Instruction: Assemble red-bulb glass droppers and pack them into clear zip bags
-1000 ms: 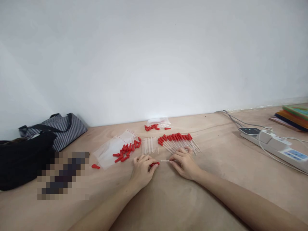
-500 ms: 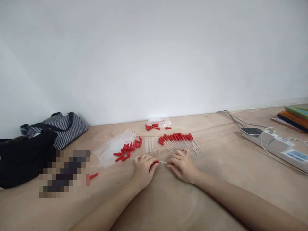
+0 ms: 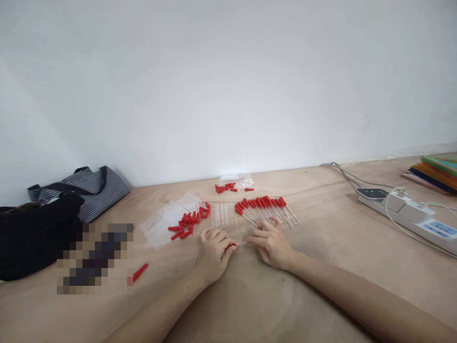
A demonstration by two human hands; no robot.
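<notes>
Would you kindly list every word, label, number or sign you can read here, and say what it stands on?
No text can be read anywhere.
Power strip: blue panels bear marks, too small and blurred to read.
Clear bags, striped bag, coloured folders: no print visible.
The red cap in the left hand and clear tube in the right hand: no markings seen.

One head-worn camera looks forward and gently down over the plywood table (image 3: 321,267) toward the white wall (image 3: 228,85) at twelve o'clock. Forearms enter from six o'clock. The left hand (image 3: 213,250) and right hand (image 3: 272,245) sit fairly close, just below mid-frame.
</notes>
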